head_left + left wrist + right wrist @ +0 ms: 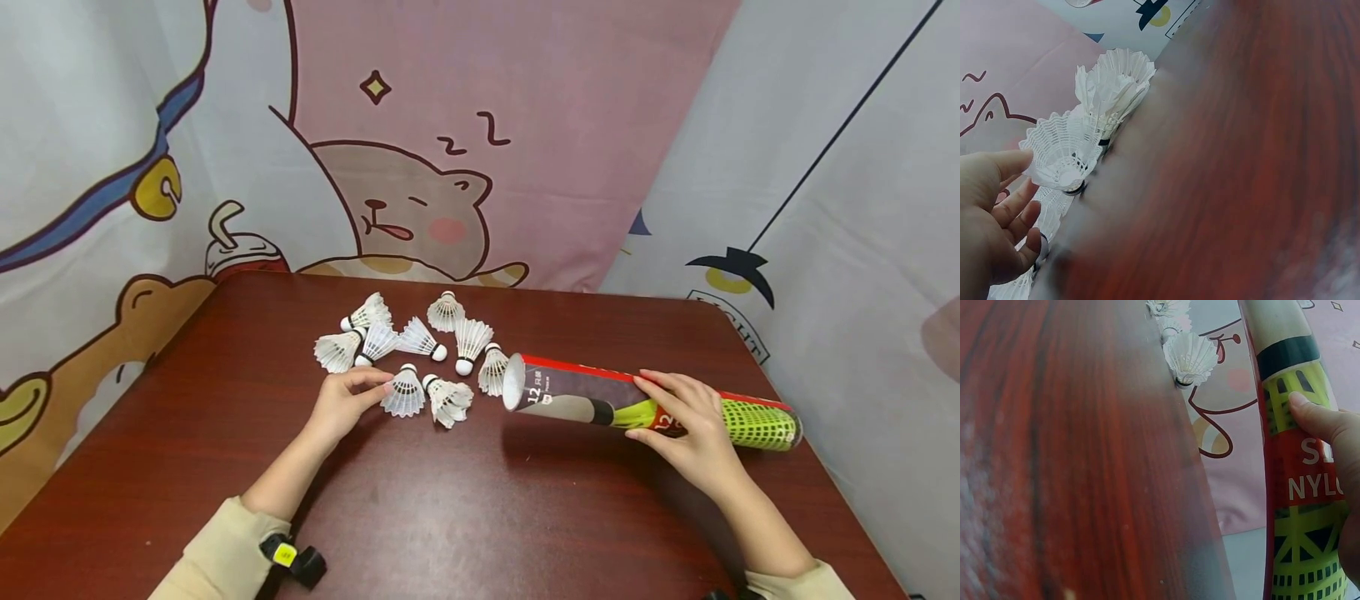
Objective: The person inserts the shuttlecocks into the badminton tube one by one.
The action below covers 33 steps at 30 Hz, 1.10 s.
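My left hand (342,402) pinches the skirt rim of a white nylon shuttlecock (405,393) between thumb and fingers. In the left wrist view that shuttlecock (1063,153) has its open skirt toward the hand (991,219). A ragged feather shuttlecock (448,402) lies just to its right. On the right, my right hand (690,425) grips a printed shuttlecock tube (570,392) round its middle, holding it tilted over the table. The tube's round pale end (513,382) faces left toward the shuttlecocks. In the right wrist view the thumb lies along the tube (1300,469).
Several more white shuttlecocks (472,342) lie in a loose group behind the left hand, some touching. They rest on a dark red wooden table (480,500). A cartoon-printed curtain (570,150) hangs behind the table and along its sides.
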### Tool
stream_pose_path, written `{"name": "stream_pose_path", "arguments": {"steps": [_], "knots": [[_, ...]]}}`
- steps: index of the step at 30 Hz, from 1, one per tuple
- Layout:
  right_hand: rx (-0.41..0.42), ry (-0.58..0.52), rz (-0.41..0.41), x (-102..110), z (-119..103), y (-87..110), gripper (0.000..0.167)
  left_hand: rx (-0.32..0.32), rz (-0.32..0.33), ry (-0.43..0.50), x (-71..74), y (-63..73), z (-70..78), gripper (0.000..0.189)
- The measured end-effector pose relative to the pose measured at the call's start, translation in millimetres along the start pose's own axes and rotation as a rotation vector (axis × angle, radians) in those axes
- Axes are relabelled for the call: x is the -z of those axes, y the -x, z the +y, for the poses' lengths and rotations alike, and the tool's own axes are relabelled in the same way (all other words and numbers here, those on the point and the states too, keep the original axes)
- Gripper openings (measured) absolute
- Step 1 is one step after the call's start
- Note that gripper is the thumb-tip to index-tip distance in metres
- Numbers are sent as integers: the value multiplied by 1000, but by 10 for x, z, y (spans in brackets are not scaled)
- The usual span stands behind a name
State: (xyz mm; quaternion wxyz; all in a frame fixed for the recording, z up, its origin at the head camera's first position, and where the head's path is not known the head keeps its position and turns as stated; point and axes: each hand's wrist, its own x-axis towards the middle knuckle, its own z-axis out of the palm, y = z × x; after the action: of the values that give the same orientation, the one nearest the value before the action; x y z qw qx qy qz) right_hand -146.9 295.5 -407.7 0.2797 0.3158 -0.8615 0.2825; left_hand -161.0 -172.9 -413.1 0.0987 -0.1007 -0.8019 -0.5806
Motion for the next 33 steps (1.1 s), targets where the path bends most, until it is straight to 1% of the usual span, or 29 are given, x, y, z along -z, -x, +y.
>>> {"name": "stream_pose_path", "arguments": {"steps": [4, 8, 10, 13, 15, 17, 20, 24, 27, 31, 33], "knots": [[6, 0, 4, -5, 8, -2, 71, -38, 55, -32, 7, -1, 0, 12], [-10, 6, -9, -7, 16, 2, 73, -76, 133, -82, 28, -14, -10, 9], [-14, 5, -12, -4, 13, 2, 73, -61, 174, -94, 45, -36, -74, 8], [-11, -1, -10, 1, 7, 0, 72, -26, 213, -100, 75, -76, -204, 8], [3, -2, 3, -3, 6, -5, 71, -8, 235, -79, 90, -98, -283, 8], [14, -4, 16, -5, 5, -8, 70, -10, 250, -55, 101, -109, -303, 8], [22, -6, 27, -4, 3, -14, 70, 4, 265, -18, 98, -93, -127, 9], [-8, -2, 3, 10, -4, -8, 72, 46, 272, 56, 80, -117, -28, 12], [-19, 3, -7, 15, -1, -1, 73, 43, 278, 130, 44, -162, -100, 9], [-8, 1, 2, 7, 12, 5, 72, 29, 261, 195, -36, -176, -12, 4], [-5, 4, 5, 0, 17, 6, 72, 25, 246, 221, -80, -184, 35, 7]]}}
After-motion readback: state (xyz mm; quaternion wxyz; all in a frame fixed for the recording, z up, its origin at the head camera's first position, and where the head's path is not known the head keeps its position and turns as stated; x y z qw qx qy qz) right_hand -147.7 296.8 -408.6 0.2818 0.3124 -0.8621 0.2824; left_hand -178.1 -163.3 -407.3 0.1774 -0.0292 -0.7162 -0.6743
